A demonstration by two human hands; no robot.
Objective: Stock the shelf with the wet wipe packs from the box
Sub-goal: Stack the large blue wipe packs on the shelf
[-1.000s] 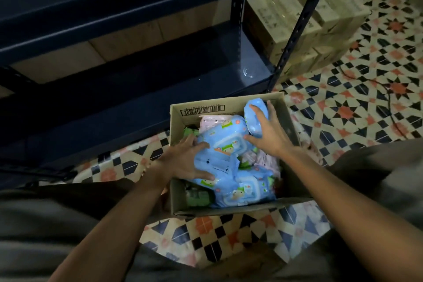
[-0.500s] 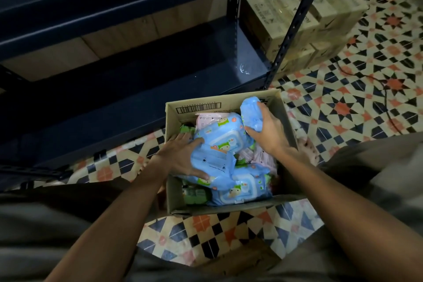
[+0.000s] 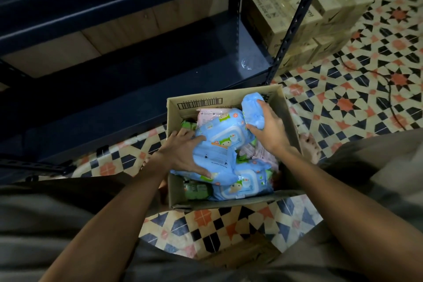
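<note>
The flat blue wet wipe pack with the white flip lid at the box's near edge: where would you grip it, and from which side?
Probably across the short width of the flat blue wet wipe pack with the white flip lid, coming from above through the open top of the brown cardboard box. It lies face up against the near wall, with another blue pack under the left hand overlapping its far left corner, so only its top is free.

A stockroom: dark metal shelving [image 3: 142,68], stacked cardboard cartons [image 3: 286,7] and a patterned tiled floor [image 3: 366,98].

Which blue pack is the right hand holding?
The upright blue pack at the box's far right corner; the right hand grips it on end. Other blue packs lie flat.
</note>
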